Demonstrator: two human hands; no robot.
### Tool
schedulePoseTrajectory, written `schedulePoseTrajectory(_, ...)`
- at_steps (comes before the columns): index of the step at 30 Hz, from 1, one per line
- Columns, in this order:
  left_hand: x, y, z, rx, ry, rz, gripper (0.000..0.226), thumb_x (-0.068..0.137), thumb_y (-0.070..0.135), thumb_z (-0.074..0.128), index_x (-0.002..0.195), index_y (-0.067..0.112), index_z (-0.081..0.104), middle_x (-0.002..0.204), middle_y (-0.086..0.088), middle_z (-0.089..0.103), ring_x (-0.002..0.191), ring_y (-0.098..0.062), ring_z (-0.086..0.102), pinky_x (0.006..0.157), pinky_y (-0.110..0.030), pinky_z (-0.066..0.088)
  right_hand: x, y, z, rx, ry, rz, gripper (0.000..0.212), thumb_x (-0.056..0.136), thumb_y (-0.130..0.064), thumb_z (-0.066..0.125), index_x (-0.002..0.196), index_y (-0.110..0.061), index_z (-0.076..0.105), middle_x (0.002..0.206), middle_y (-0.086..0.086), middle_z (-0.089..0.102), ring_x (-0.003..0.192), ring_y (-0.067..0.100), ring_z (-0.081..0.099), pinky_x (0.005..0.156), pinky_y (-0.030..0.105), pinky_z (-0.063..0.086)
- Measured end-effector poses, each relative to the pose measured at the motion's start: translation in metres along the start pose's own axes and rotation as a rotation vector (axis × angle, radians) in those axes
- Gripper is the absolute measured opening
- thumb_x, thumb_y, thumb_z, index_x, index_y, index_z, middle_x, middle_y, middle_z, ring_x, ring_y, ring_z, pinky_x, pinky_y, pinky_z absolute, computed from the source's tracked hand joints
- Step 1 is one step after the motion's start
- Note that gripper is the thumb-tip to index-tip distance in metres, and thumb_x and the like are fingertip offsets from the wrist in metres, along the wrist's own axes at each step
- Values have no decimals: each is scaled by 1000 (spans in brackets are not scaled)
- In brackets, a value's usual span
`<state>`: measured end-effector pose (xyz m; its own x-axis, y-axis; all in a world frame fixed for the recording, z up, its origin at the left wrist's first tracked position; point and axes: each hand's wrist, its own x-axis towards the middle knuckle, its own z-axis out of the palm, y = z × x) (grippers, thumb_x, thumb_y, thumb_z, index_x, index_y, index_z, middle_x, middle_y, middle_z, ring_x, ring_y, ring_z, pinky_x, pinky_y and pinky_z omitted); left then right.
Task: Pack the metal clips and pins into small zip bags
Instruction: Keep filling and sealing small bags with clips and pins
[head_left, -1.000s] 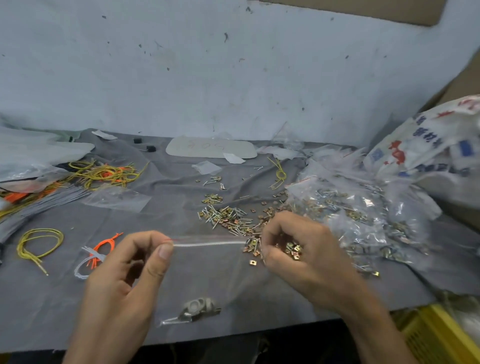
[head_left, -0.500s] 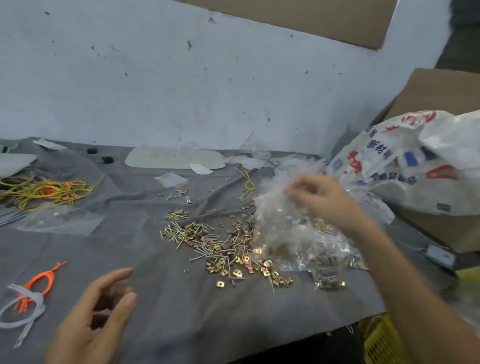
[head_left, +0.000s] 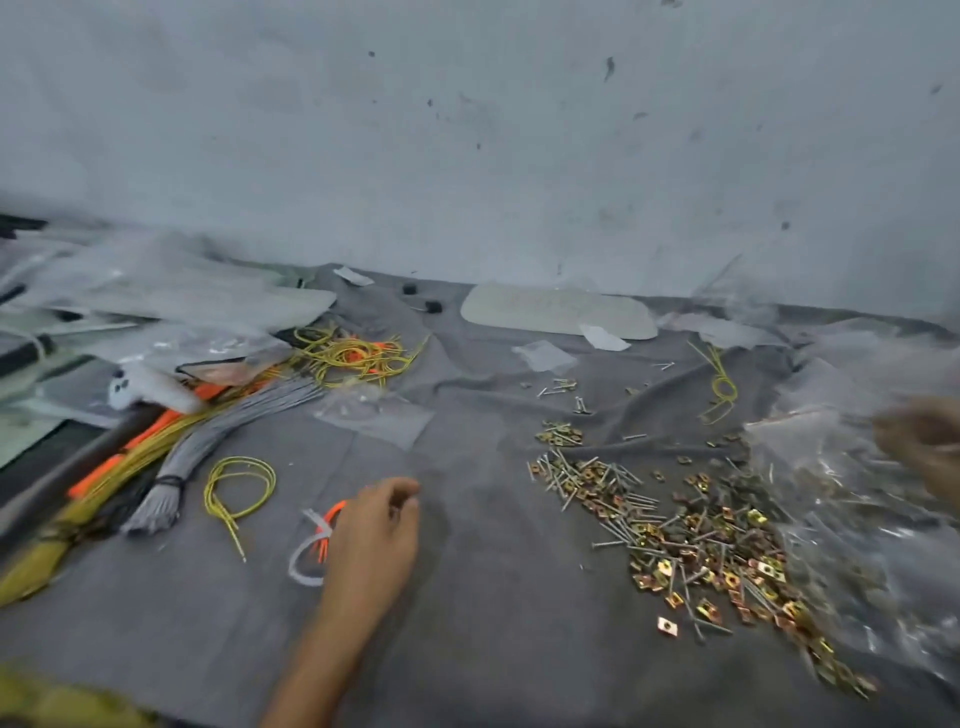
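Note:
A loose heap of brass-coloured metal clips and silver pins (head_left: 675, 535) lies on the grey cloth (head_left: 493, 623) at centre right. To its right is a pile of clear zip bags (head_left: 857, 499) filled with clips and pins. My right hand (head_left: 930, 447) is at the right edge over that pile, too blurred to read its fingers. My left hand (head_left: 379, 535) hovers low over the cloth with loosely curled fingers and holds nothing. An empty clear zip bag (head_left: 374, 415) lies flat beyond it.
Orange and white ties (head_left: 314, 543) lie just left of my left hand. A yellow wire loop (head_left: 239, 488), a grey wire bundle (head_left: 208, 441) and tangled yellow wires (head_left: 358, 356) fill the left. A white oval plate (head_left: 556, 312) lies by the wall.
The small bag held between both hands a second ago is gone from them; the right hand carried it to the pile of bags. The view swung left and my left hand reached forward.

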<state>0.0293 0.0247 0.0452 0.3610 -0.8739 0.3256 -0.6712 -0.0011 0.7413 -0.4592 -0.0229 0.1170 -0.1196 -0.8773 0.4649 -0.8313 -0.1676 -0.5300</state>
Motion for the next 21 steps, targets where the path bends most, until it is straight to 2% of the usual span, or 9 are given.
schedulePoseTrajectory(1,17,-2,2,95,-21,7,15,95,11,62,106,13,73,104,-3,73,98,-22,65,88,-32,48,-20,-26,9,54,-68,0,60,57,-97,51,92,-51,66,79,-19,68,59,14,68,49,37,56)
schedulePoseTrajectory(3,49,-7,7,266,-74,13,22,96,14,57,111,12,72,112,-9,72,109,-31,63,94,-42,47,-45,-105,30,34,-245,121,28,71,-72,61,80,-46,67,65,-16,66,51,5,61,50,28,54)
schedulePoseTrajectory(4,64,-9,10,345,-90,11,25,97,17,54,115,13,70,118,-11,70,114,-33,61,97,-43,46,-68,-138,48,69,-312,106,25,74,-64,63,70,-39,67,57,-14,63,50,5,58,50,18,48)
schedulePoseTrajectory(6,89,-15,17,488,-126,-20,34,98,29,53,127,14,63,135,-11,61,127,-32,52,106,-41,39,-103,-178,80,174,-392,66,39,80,-54,64,55,-25,58,49,-13,58,51,2,56,57,16,44)
schedulePoseTrajectory(8,107,-20,23,572,-207,-77,43,97,44,54,130,17,58,142,-8,55,132,-31,48,108,-42,35,-123,-198,102,259,-483,82,44,85,-50,64,58,-18,54,51,-6,55,52,0,52,61,19,45)
schedulePoseTrajectory(11,118,-23,29,631,-234,-100,32,97,48,53,113,24,66,124,-2,66,120,-27,56,100,-40,38,-141,-207,126,353,-472,105,34,87,-44,69,65,-20,61,58,-9,59,63,1,60,61,14,42)
schedulePoseTrajectory(16,81,1,28,762,-254,109,28,97,38,48,108,23,70,116,1,71,114,-22,61,95,-35,35,-145,-199,139,379,-413,108,18,88,-36,73,72,-28,69,70,-11,66,74,1,62,66,11,43)
schedulePoseTrajectory(19,21,24,26,700,-409,198,39,91,54,45,103,26,70,111,1,73,109,-21,64,89,-34,39,-150,-188,149,359,-355,1,18,83,-24,80,72,-33,70,77,-14,67,77,1,62,70,9,43)
schedulePoseTrajectory(21,-13,37,18,517,-536,160,57,81,72,39,96,28,71,100,5,74,97,-14,66,84,-32,44,-152,-184,157,334,-324,-103,16,81,-23,81,79,-35,71,80,-20,66,80,-2,60,74,7,42)
